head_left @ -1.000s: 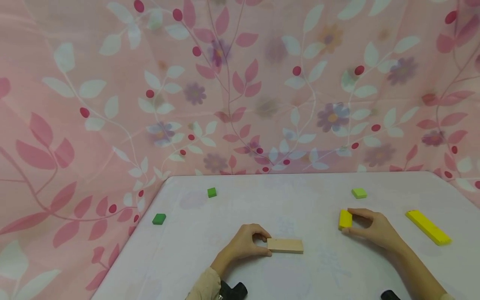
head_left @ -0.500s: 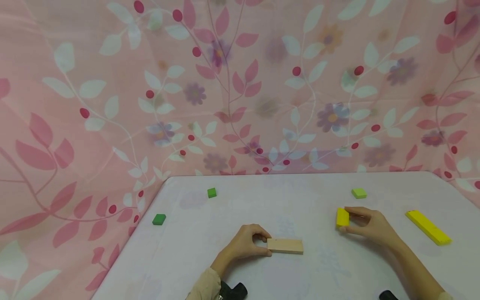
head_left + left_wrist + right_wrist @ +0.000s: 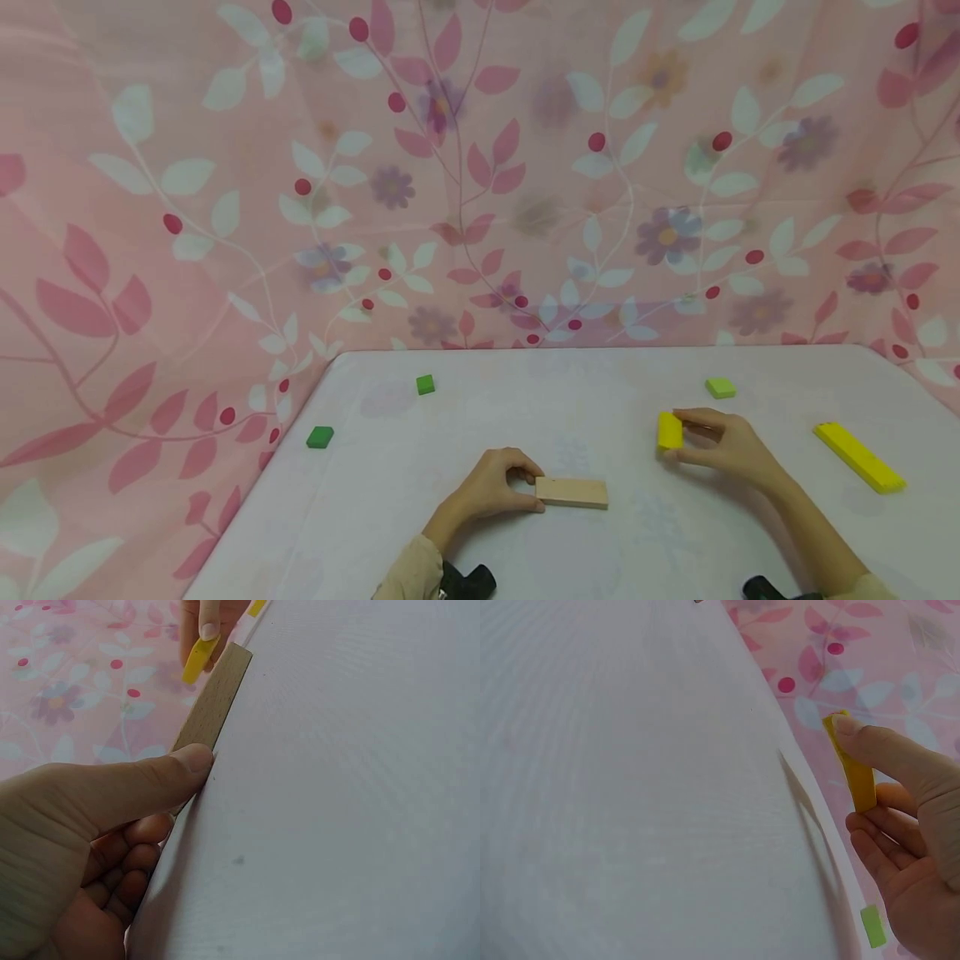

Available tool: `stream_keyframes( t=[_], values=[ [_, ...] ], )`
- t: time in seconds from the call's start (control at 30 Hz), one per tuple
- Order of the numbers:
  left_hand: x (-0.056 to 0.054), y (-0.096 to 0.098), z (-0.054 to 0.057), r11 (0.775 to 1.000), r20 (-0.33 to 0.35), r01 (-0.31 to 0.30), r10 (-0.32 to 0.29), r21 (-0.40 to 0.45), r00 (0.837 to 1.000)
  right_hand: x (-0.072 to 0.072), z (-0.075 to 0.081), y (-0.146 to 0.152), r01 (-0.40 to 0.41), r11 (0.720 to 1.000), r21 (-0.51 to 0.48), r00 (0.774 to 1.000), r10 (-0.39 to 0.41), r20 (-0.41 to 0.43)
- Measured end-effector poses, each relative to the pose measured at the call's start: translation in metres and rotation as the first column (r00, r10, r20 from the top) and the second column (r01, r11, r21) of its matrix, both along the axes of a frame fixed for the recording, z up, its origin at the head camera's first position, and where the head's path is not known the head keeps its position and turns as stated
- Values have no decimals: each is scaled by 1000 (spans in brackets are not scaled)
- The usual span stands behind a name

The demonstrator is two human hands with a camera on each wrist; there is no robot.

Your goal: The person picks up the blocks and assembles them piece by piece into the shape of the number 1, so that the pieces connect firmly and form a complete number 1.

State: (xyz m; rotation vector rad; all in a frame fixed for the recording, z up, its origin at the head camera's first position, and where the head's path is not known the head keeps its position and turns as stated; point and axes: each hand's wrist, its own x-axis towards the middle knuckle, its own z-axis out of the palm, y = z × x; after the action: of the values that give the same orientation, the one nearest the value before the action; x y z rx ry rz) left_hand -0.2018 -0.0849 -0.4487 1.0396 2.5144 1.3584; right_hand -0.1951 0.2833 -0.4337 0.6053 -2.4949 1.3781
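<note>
A plain wooden block (image 3: 573, 492) lies flat on the table, its left end pinched between the thumb and fingers of my left hand (image 3: 492, 485). My right hand (image 3: 726, 447) grips a short yellow block (image 3: 670, 432) by its right side. In the right wrist view, the thumb presses one end of this yellow block (image 3: 859, 774) and fingertips touch the other. A shadow on the cloth suggests it is held above the table. From the left wrist, the wooden block (image 3: 214, 697) points toward the yellow block (image 3: 198, 661), with a gap between them.
On the white-covered table (image 3: 525, 400), a long yellow block (image 3: 859, 457) lies at the right. A light green block (image 3: 721, 387) sits behind the right hand. Two green blocks, one nearer (image 3: 320, 437) and one farther (image 3: 426, 384), lie at the left. Pink floral cloth (image 3: 480, 167) hangs behind.
My right hand has carried the short yellow block leftward and slightly farther back, toward the wooden block. The left hand and wooden block have stayed in place.
</note>
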Motion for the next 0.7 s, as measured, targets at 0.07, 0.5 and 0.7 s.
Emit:
stream_keyframes(
  t=[0.07,0.5,0.7],
  values=[
    [0,0,1,1000,-2,-2,2,-2,1000,-1,1,-3,-11,1000,-8,1000,11,-3],
    [1,0,2,1000,1,-5,5,-6,1000,-7,4,-14,4,999,43,1000,-5,29],
    [1,0,2,1000,1,-9,9,-8,1000,-9,5,-19,-30,999,20,1000,30,8]
  ],
)
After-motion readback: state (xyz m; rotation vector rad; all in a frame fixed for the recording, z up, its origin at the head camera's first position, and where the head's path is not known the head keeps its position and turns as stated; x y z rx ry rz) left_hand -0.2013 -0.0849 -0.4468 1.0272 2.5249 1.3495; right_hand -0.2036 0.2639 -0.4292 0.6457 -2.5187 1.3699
